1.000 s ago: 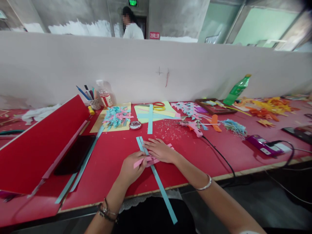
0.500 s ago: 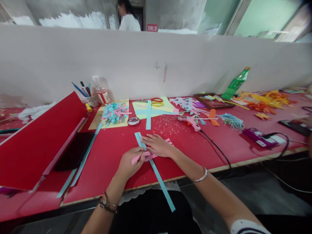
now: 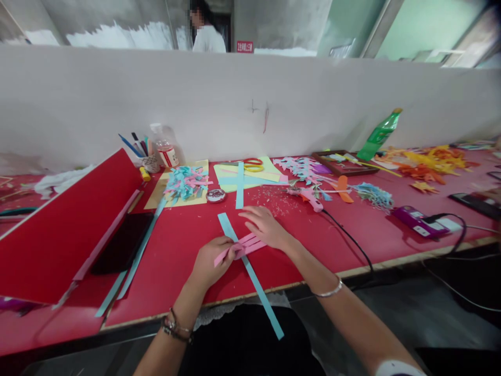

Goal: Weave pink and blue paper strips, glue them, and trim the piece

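My left hand (image 3: 211, 261) pinches folded pink paper strips (image 3: 249, 246) between thumb and fingers, near the front edge of the table. A long light-blue paper strip (image 3: 260, 290) passes through the pink ones on a slant. Its upper end lies on the red tabletop, and its lower end hangs past the edge over my lap. My right hand (image 3: 268, 228) hovers just over the right ends of the pink strips with its fingers stretched out and nothing visible in them. The fold under my left fingers is partly hidden. Another blue strip (image 3: 239, 193) lies straight ahead.
A pink glue gun (image 3: 309, 198) with a black cable lies at the right, beyond it a purple power socket (image 3: 418, 222). Scissors (image 3: 254, 165) rest on coloured paper. Cut paper bunches (image 3: 183, 183), a black phone (image 3: 123, 243) and a red board (image 3: 74, 224) are at the left.
My right hand has risen and moved away from the blue strip, uncovering more of the pink strips. The left hand keeps its pinch at nearly the same spot.
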`<state>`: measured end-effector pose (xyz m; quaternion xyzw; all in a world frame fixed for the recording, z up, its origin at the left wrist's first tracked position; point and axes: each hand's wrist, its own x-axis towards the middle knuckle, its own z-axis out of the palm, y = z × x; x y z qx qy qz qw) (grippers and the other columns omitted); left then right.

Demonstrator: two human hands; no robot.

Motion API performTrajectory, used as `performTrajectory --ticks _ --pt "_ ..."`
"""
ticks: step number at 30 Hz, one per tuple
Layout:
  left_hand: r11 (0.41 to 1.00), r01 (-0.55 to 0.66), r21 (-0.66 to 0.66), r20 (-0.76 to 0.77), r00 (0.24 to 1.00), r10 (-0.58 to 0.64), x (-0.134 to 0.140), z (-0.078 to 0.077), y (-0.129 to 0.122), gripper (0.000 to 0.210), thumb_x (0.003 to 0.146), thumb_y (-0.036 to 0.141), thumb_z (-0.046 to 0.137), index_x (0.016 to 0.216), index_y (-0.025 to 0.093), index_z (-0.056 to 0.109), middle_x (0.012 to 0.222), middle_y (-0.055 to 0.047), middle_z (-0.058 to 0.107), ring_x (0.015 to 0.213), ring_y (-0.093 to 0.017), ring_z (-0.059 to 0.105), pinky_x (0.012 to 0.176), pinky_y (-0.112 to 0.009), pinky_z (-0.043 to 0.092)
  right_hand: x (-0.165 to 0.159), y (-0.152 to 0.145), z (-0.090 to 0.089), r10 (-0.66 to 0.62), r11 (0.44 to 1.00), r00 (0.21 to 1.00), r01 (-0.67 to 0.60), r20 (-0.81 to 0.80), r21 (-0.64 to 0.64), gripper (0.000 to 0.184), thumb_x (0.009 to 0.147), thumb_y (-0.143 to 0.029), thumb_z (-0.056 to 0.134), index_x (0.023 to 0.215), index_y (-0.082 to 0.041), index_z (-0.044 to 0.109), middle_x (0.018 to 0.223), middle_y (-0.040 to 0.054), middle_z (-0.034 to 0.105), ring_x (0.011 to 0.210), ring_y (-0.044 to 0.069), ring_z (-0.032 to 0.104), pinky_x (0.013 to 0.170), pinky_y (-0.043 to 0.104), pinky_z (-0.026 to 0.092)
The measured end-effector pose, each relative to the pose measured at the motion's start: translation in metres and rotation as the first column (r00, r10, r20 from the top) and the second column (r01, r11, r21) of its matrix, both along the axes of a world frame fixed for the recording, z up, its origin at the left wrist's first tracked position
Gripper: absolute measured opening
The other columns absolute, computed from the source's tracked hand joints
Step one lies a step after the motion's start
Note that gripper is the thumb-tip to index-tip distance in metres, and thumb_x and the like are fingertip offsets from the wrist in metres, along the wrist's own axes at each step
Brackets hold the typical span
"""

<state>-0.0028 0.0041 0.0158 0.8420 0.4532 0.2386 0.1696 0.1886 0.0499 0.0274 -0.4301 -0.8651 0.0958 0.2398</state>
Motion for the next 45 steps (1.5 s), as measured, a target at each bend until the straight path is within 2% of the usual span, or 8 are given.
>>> performTrajectory --ticks 4,7,9,17,25,29,37,45 --pt "0.999 -0.018 -0.028 0.081 0.997 0.020 -0.002 -0.003 0.001 0.032 0.085 0.026 0.033 0.084 0.019 0.064 0.087 -0.004 0.063 0.079 -0.014 0.057 0.071 -0.022 0.044 0.018 -0.024 0.011 0.037 0.998 0.989 -0.044 -0.146 -0.047 0.027 0.080 -0.018 0.042 0.104 -0.019 0.056 0.108 0.0078 0.053 0.105 0.017 0.045 0.092 0.033 0.035" --pt "0.999 -0.037 -0.030 0.133 0.990 0.041 -0.003 -0.007 0.002 0.029 0.085 0.026 0.034 0.082 0.018 0.061 0.084 -0.004 0.062 0.078 -0.014 0.057 0.071 -0.022 0.044 0.027 -0.047 0.007 0.190 0.967 0.972 -0.210 -0.138 -0.147 0.041 0.069 -0.004 0.040 0.103 -0.021 0.056 0.107 0.0051 0.054 0.104 0.015 0.046 0.092 0.030 0.036" --pt "0.999 -0.035 -0.039 0.168 0.985 0.041 -0.004 -0.009 0.002 0.026 0.085 0.026 0.034 0.083 0.018 0.059 0.083 -0.003 0.062 0.079 -0.014 0.057 0.072 -0.022 0.043 0.030 -0.061 0.001 0.201 0.955 0.970 -0.226 -0.140 -0.191 0.050 0.063 -0.001 0.039 0.105 -0.021 0.055 0.111 0.0053 0.053 0.107 0.016 0.044 0.094 0.031 0.035" --pt "0.988 -0.083 -0.132 0.303 0.945 0.120 -0.003 -0.010 0.003 0.028 0.086 0.028 0.030 0.080 0.016 0.055 0.082 -0.005 0.061 0.079 -0.016 0.057 0.072 -0.025 0.044 0.027 -0.101 -0.016 0.178 0.960 0.983 -0.163 0.050 -0.227 0.064 0.066 -0.020 0.052 0.128 -0.026 0.036 0.135 0.0038 0.033 0.124 0.021 0.026 0.104 0.039 0.018" --pt "0.984 -0.099 -0.146 0.239 0.962 0.132 -0.005 -0.009 0.002 0.033 0.086 0.030 0.027 0.077 0.016 0.056 0.079 -0.006 0.061 0.076 -0.017 0.056 0.073 -0.029 0.043 0.013 -0.098 -0.013 0.074 0.976 0.996 -0.064 0.041 -0.206 0.055 0.073 -0.036 0.053 0.126 -0.024 0.040 0.126 0.0080 0.040 0.116 0.022 0.034 0.098 0.037 0.027" --pt "0.983 -0.095 -0.156 0.212 0.969 0.127 -0.005 -0.012 0.003 0.034 0.087 0.031 0.026 0.079 0.016 0.055 0.079 -0.006 0.061 0.077 -0.018 0.056 0.073 -0.029 0.042 0.005 -0.091 -0.012 0.071 0.987 0.995 -0.060 0.070 -0.148 0.052 0.073 -0.041 0.055 0.122 -0.030 0.044 0.128 0.0075 0.039 0.117 0.026 0.032 0.099 0.045 0.020" --pt "0.979 -0.062 -0.194 0.281 0.953 0.116 -0.006 -0.013 0.007 0.034 0.087 0.031 0.026 0.074 0.016 0.053 0.074 -0.005 0.058 0.072 -0.017 0.054 0.069 -0.027 0.041 -0.008 -0.075 -0.018 -0.035 0.999 0.999 0.037 0.038 -0.036 0.034 0.082 -0.019 0.044 0.113 -0.030 0.051 0.122 0.0038 0.049 0.115 0.020 0.039 0.100 0.045 0.009" --pt "0.976 -0.066 -0.209 0.290 0.949 0.127 -0.006 -0.012 0.006 0.035 0.087 0.032 0.025 0.073 0.016 0.053 0.073 -0.005 0.057 0.071 -0.016 0.054 0.067 -0.025 0.040 -0.011 -0.063 -0.019 -0.022 0.992 0.998 0.014 -0.063 -0.126 0.024 0.082 -0.015 0.043 0.093 -0.029 0.060 0.111 0.0008 0.057 0.104 0.017 0.049 0.093 0.040 0.021"
